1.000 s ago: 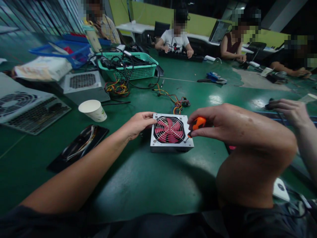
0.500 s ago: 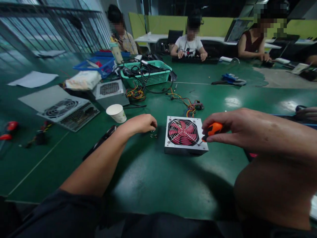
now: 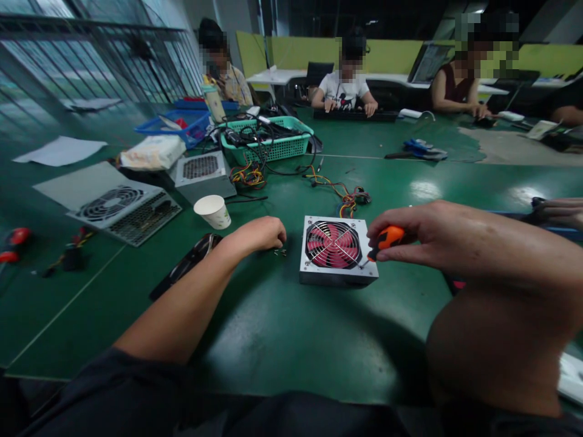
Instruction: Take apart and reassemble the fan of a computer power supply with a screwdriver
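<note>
A computer power supply [image 3: 371, 267] with a red fan [image 3: 333, 243] under a wire grille lies on the green table in front of me. My right hand [image 3: 410, 233] is closed around an orange and black screwdriver [image 3: 390, 237], its tip at the fan's near right corner. To the left of the power supply, my left hand [image 3: 268, 232] is closed, with its fingertips at the tabletop just above several small screws [image 3: 280, 252]. Whatever is pinched there, if anything, is hidden by the fingers.
A paper cup [image 3: 213, 212] stands beyond my left forearm. Behind it are another power supply [image 3: 204, 176], an opened casing [image 3: 132, 206] and a teal basket [image 3: 273, 149] of cables. Colored wires [image 3: 348, 199] trail behind the fan unit. Several people sit across the table.
My left hand has lowered slightly toward the screws and its fingers now reach the tabletop. The right hand keeps the screwdriver at the same corner. The view has shifted slightly.
</note>
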Demonstrator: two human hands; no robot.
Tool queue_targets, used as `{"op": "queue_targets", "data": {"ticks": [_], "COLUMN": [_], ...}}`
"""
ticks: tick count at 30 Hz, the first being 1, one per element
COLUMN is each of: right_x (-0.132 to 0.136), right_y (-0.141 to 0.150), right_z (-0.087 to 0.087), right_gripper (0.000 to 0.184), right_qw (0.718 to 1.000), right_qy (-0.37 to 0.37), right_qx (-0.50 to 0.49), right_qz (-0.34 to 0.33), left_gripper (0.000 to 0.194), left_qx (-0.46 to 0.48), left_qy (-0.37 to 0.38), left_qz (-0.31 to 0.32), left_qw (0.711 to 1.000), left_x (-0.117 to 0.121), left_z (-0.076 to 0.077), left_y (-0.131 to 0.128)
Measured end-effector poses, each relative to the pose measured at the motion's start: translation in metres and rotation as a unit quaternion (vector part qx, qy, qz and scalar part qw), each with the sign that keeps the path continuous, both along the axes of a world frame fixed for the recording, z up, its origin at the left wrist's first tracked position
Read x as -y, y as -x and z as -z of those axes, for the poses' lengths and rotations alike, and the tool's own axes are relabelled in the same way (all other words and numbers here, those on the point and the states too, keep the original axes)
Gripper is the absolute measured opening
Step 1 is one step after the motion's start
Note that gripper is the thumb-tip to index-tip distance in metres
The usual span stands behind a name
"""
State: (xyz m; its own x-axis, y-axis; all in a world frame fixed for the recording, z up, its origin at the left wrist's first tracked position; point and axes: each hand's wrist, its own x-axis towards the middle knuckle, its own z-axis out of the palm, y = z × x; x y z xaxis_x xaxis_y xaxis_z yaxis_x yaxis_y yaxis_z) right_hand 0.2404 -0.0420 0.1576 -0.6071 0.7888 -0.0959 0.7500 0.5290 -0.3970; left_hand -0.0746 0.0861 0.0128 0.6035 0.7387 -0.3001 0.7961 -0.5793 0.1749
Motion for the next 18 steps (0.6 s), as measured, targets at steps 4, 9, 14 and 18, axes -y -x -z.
{"op": "queue_targets", "data": {"ticks": [4, 9, 14, 18], "right_x": [0.006, 0.012, 0.016, 0.019], "right_y": [0.004, 0.004, -0.002, -0.001], "right_z": [-0.008, -0.015, -0.015, -0.017], "right_gripper": [0.025, 0.025, 0.032, 0.038], "right_qw": [1.0, 1.0, 0.994, 0.976], "right_qy": [0.009, -0.014, -0.08, -0.17], "right_qx": [0.001, -0.019, -0.048, -0.063], "right_qz": [-0.003, 0.006, 0.049, 0.121], "left_gripper": [0.027, 0.036, 0.04, 0.037], "left_qx": [-0.023, -0.052, -0.032, 0.017], "left_qy": [-0.012, -0.037, -0.042, -0.066], "left_qz": [0.008, -0.02, 0.014, -0.003], "left_qw": [1.0, 0.998, 0.998, 0.998], "left_x": [-0.002, 0.001, 0.002, 0.006], "left_z": [0.006, 0.006, -0.001, -0.017], "left_y": [-0.002, -0.004, -0.003, -0.002]}}
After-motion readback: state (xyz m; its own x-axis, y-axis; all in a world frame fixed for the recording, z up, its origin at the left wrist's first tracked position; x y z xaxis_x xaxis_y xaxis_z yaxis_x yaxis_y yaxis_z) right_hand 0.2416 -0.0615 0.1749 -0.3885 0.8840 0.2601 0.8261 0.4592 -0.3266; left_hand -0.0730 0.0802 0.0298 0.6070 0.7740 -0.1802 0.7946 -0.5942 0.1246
